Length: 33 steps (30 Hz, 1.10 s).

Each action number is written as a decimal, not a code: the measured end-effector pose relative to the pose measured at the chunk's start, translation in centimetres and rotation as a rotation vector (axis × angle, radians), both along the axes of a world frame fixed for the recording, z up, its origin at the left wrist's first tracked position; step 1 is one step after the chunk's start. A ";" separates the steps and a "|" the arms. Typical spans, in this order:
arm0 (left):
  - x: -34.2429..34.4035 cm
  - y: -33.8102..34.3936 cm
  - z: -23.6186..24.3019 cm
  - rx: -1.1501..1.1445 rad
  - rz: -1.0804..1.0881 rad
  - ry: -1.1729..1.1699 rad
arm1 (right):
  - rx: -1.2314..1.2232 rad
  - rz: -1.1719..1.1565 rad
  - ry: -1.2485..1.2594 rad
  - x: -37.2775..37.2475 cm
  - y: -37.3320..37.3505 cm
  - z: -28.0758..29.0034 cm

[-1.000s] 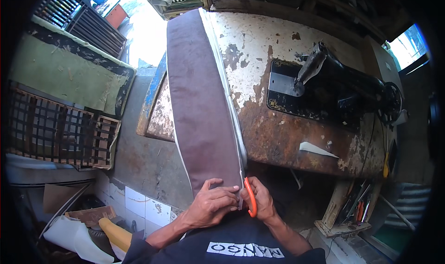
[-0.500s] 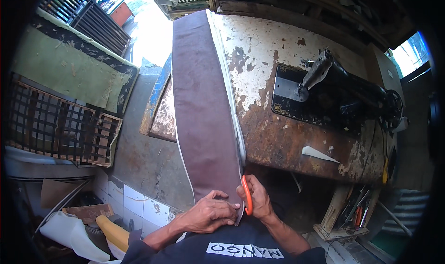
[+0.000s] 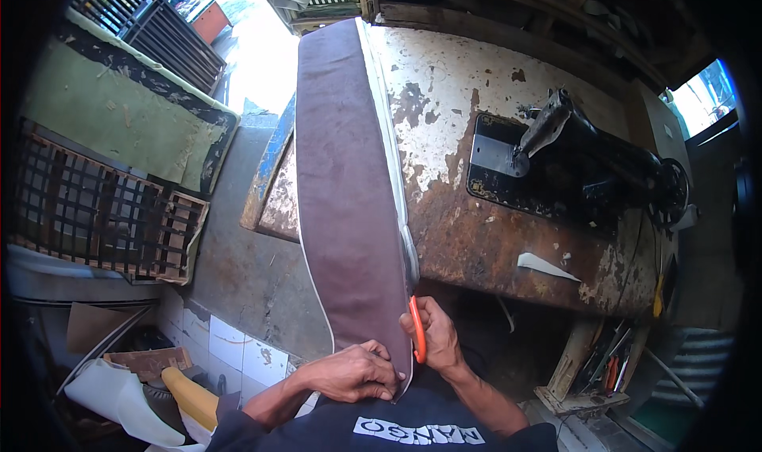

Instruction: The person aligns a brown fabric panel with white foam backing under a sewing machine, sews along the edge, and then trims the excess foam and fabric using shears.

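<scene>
**Hands at the near end of a long brown cushion**

A long, narrow cushion covered in brown-purple fabric with pale piping (image 3: 343, 206) stood on its edge, running from the far side of the worn, rust-stained table top (image 3: 468, 238) down over its near edge toward the person. Its near end reached the person's two hands. The left hand (image 3: 357, 370) lay curled over the lower tip of the cushion, fingers bent and pressing on the fabric. The right hand (image 3: 439, 337) was closed around an orange-handled tool (image 3: 416, 329), held just beside the cushion's pale edge; whether it was scissors or a cutter, and whether a blade met the fabric, could not be told.

On the table to the right of the cushion sat a black sewing machine (image 3: 587, 162) set in a dark plate, and a small white scrap (image 3: 546, 265) lay nearer the table's front edge. To the left of the cushion, on the ground, a green padded panel with a dark border (image 3: 119, 126) leaned above a dark wooden lattice frame (image 3: 95, 222). A yellow curved piece (image 3: 190, 396) lay at the lower left, beside white sheet material (image 3: 119, 408).
</scene>
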<state>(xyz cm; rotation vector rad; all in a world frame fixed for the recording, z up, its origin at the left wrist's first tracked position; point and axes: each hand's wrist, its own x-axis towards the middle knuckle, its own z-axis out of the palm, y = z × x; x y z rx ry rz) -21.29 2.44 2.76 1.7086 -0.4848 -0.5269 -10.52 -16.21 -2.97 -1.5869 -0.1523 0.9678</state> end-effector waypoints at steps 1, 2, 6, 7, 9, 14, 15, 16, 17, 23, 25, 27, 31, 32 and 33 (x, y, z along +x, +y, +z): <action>0.0 0.0 0.0 0.023 -0.027 0.018 | -0.019 -0.005 0.031 0.0 0.2 -0.1; 0.0 0.0 0.0 0.031 -0.064 0.043 | -0.098 0.000 0.071 0.1 0.4 -0.1; -0.2 0.3 0.0 0.003 -0.093 0.056 | 0.031 -0.058 -0.003 0.5 1.2 -0.1; -0.2 0.3 -0.1 -0.021 -0.099 0.078 | -0.004 -0.025 -0.017 0.7 1.3 0.0; -0.2 0.5 -0.2 -0.044 -0.098 0.101 | -0.039 0.014 -0.030 0.9 1.5 0.3; -0.3 0.4 -1.0 -0.144 -0.141 0.093 | 0.012 0.004 -0.176 1.4 2.4 0.6; -0.5 0.4 -1.1 -0.132 -0.127 0.081 | 0.020 0.007 -0.166 1.5 2.5 0.5; -0.6 0.5 -1.1 -0.152 -0.103 0.073 | 0.000 0.006 -0.145 1.5 2.6 0.5; -0.6 0.5 -1.2 -0.175 -0.090 0.086 | -0.070 0.012 -0.117 1.5 2.6 0.5; 0.8 2.6 -1.9 0.330 1.290 -0.094 | 0.009 -0.045 -0.013 1.4 2.8 0.4; 2.4 3.7 -3.2 0.459 1.592 -0.061 | 0.047 -0.039 -0.002 1.3 2.5 0.7; 3.4 4.3 -4.3 -0.299 1.631 0.337 | 0.044 -0.035 0.005 1.1 2.4 1.0; 3.0 4.1 -5.2 -0.367 1.230 0.586 | 0.048 -0.083 0.042 1.3 1.4 1.6; 2.7 4.0 -5.1 -0.392 1.242 0.542 | -0.082 -0.057 0.059 1.2 1.1 1.9; 2.1 3.8 -4.8 -0.353 1.176 0.626 | -0.011 -0.050 0.053 1.2 0.9 2.1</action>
